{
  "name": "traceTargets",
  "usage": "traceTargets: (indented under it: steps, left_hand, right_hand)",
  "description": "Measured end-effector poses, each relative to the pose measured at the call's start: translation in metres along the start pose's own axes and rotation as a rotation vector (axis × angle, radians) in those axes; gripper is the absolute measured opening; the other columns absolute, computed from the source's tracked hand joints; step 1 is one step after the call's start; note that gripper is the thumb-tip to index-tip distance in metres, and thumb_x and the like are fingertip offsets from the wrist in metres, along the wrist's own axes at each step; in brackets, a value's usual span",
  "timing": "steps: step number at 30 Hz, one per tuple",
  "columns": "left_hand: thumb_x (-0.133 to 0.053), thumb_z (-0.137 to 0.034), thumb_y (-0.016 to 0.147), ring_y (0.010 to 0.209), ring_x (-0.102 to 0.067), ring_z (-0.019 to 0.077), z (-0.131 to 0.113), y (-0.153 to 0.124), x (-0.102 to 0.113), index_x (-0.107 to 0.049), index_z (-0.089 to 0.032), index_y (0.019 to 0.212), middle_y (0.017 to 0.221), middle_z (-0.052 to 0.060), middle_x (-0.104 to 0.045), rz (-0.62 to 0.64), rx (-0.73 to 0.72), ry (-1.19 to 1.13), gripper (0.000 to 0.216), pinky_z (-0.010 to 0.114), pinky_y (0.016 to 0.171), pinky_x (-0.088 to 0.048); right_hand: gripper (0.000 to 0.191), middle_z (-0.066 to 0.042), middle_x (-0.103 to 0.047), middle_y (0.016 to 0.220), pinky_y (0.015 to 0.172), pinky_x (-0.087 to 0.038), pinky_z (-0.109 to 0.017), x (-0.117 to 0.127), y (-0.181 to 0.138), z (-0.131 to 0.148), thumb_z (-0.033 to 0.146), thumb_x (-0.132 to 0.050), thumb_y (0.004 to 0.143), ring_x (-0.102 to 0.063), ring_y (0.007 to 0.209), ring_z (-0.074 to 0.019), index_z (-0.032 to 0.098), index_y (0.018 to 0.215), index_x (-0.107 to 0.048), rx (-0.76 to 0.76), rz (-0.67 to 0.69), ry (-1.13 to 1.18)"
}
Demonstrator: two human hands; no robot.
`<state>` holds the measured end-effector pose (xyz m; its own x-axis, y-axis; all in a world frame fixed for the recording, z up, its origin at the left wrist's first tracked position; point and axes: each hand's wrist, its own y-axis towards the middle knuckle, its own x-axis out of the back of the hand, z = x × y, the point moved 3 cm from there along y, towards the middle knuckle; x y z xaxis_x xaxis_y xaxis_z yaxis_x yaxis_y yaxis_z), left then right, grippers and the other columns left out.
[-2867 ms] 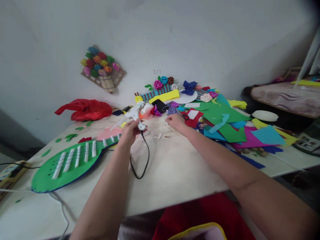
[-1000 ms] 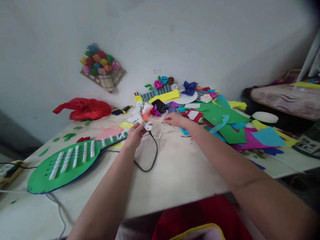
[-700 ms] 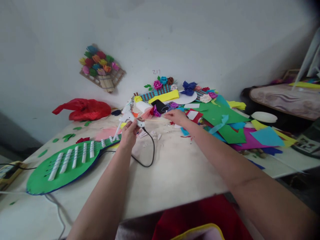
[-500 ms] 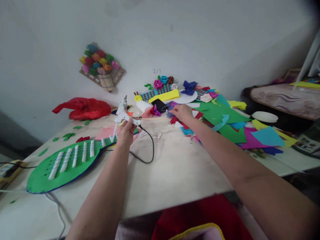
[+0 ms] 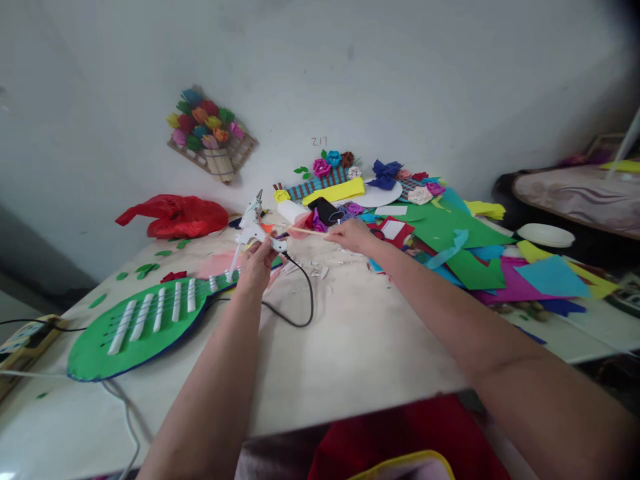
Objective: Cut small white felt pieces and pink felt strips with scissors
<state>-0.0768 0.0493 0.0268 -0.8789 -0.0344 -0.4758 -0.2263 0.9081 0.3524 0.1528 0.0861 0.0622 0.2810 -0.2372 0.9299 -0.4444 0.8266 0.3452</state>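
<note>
A white hot glue gun [image 5: 251,232] is gripped in my left hand [image 5: 256,263], its nozzle pointing up and a black cord hanging from the handle. My right hand [image 5: 353,237] is closed on the end of a thin wooden stick [image 5: 311,231]. The stick reaches leftward toward the glue gun; whether its far end touches my left fingers I cannot tell. Left of my left forearm lies a green guitar-shaped cutout [image 5: 90,357] with white rolled strips and thin strings. Behind my right hand are red paper with scissors' handles [image 5: 379,234] and a black object [image 5: 326,212].
A red plastic bag [image 5: 185,217] lies at the back left of the table [image 5: 360,333]. Coloured paper sheets [image 5: 445,227] pile up on the right. Paper flowers [image 5: 333,161] stand along the wall. A power strip [image 5: 33,343] sits at the left edge.
My right hand has moved slightly toward me and left, with the stick now angled. Red paper and scissors' handles show behind it. The view has shifted a little; the glue gun stays in my left hand.
</note>
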Motion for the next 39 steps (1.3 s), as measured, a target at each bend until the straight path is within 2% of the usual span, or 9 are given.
traceTargets:
  steps: [2, 6, 13, 19, 25, 31, 35, 37, 39]
  left_hand:
    - [-0.072, -0.025, 0.064, 0.076, -0.064, 0.0145, -0.003, 0.001, 0.004, -0.059, -0.012, 0.072, 0.086, 0.006, -0.066, -0.024, -0.012, -0.006, 0.02, 0.028, 0.073, -0.052]
    - [-0.069, -0.029, 0.068, 0.071, -0.065, 0.0152, -0.008, 0.004, 0.011, -0.06, -0.011, 0.078, 0.081, 0.008, -0.067, -0.036, 0.043, 0.018, 0.022, 0.023, 0.062, -0.052]
    - [-0.066, -0.031, 0.072, 0.071, -0.067, 0.0182, -0.01, 0.003, 0.013, -0.06, -0.012, 0.084, 0.069, 0.007, -0.067, -0.037, 0.072, 0.07, 0.023, 0.025, 0.061, -0.052]
    - [-0.065, -0.033, 0.071, 0.074, -0.067, 0.0182, -0.006, 0.004, 0.015, -0.061, -0.014, 0.084, 0.073, 0.006, -0.068, -0.009, 0.08, 0.067, 0.024, 0.026, 0.064, -0.053]
    - [-0.064, -0.032, 0.073, 0.071, -0.067, 0.0173, -0.004, 0.002, 0.018, -0.061, -0.012, 0.085, 0.074, 0.008, -0.068, -0.004, 0.095, 0.031, 0.024, 0.021, 0.055, -0.051]
    - [-0.063, -0.03, 0.073, 0.067, -0.066, 0.0162, -0.001, 0.0, 0.015, -0.062, -0.013, 0.084, 0.072, 0.007, -0.068, 0.025, 0.117, 0.004, 0.021, 0.021, 0.052, -0.05]
    - [-0.063, -0.03, 0.073, 0.065, -0.066, 0.0156, 0.001, 0.0, 0.016, -0.062, -0.013, 0.083, 0.069, 0.006, -0.067, 0.002, 0.135, -0.011, 0.02, 0.019, 0.05, -0.049]
    - [-0.063, -0.031, 0.073, 0.064, -0.066, 0.015, 0.002, 0.0, 0.017, -0.062, -0.012, 0.084, 0.069, 0.006, -0.066, -0.004, 0.143, -0.021, 0.021, 0.017, 0.047, -0.047]
    - [-0.064, -0.031, 0.073, 0.064, -0.066, 0.0145, 0.002, 0.0, 0.018, -0.062, -0.012, 0.085, 0.07, 0.006, -0.066, 0.002, 0.145, -0.026, 0.022, 0.017, 0.046, -0.046]
  right_hand:
    - [0.033, -0.005, -0.07, 0.087, 0.064, -0.037, -0.024, -0.002, 0.003, -0.01, 0.041, -0.045, 0.085, -0.061, 0.079, -0.0173, 0.022, 0.09, -0.071, -0.073, -0.01, -0.062]
    - [0.029, -0.012, -0.068, 0.098, 0.072, -0.04, -0.029, -0.015, 0.009, -0.023, 0.032, -0.047, 0.085, -0.06, 0.091, -0.0228, 0.017, 0.089, -0.071, -0.154, 0.136, -0.178]
    - [0.027, -0.017, -0.064, 0.104, 0.077, -0.043, -0.033, -0.041, 0.032, -0.017, 0.028, -0.051, 0.083, -0.059, 0.096, -0.0262, 0.013, 0.098, -0.068, -0.206, 0.231, -0.153]
    - [0.034, -0.016, -0.056, 0.119, 0.088, -0.038, -0.037, -0.041, 0.04, 0.013, 0.028, -0.04, 0.088, -0.047, 0.114, -0.0286, 0.014, 0.11, -0.063, -0.044, 0.043, -0.144]
    - [0.036, -0.008, -0.059, 0.121, 0.086, -0.04, -0.028, -0.056, 0.027, 0.044, 0.034, -0.046, 0.084, -0.053, 0.109, -0.0223, 0.021, 0.114, -0.061, 0.062, 0.18, 0.028]
    - [0.048, -0.013, -0.059, 0.119, 0.094, -0.035, -0.029, -0.054, 0.002, 0.057, 0.047, -0.041, 0.085, -0.052, 0.112, -0.0227, 0.013, 0.112, -0.062, 0.118, 0.106, 0.044]
    - [0.066, -0.021, -0.037, 0.139, 0.105, -0.023, -0.039, -0.056, -0.024, 0.076, 0.055, -0.038, 0.084, -0.033, 0.129, -0.0301, 0.007, 0.128, -0.047, 0.139, 0.083, 0.0]
    - [0.082, -0.023, -0.026, 0.144, 0.105, -0.02, -0.045, -0.065, -0.034, 0.083, 0.063, -0.04, 0.079, -0.022, 0.133, -0.0344, 0.005, 0.136, -0.035, 0.085, 0.149, 0.007]
    - [0.079, -0.02, -0.026, 0.145, 0.104, -0.022, -0.047, -0.074, -0.039, 0.087, 0.062, -0.039, 0.08, -0.021, 0.134, -0.0345, 0.007, 0.136, -0.036, 0.082, 0.208, 0.012]
